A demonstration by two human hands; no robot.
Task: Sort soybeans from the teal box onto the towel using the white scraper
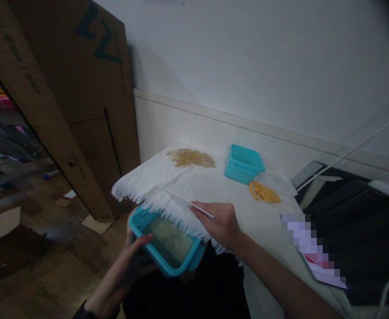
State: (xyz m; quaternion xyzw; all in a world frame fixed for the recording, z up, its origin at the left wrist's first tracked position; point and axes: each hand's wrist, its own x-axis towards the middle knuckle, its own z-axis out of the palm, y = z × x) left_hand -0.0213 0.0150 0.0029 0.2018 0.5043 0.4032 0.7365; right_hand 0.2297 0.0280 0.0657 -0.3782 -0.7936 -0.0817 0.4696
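Below the table's front edge, my left hand [133,248] grips a turquoise plastic container [172,269], its thumb hooked over the rim. Pale, rice-like grains [173,239] lie inside it, and the cloth's fringe overhangs its far side. In my right hand [224,223] is a thin, pale, silvery stick [177,198], pinched near its near end and pointing left across the cloth; its exact kind is unclear. A spread-out heap of tan, bean-like grains [192,157] rests on the white fringed tablecloth [208,184] beyond.
A second turquoise container [235,172] stands at the back right, beside a crumpled yellow-orange item [264,192] and a clear sheet or lid [277,182]. Tall cardboard boxes [91,88] rise at the left. A dark case-like object [354,212] borders the table's right side.
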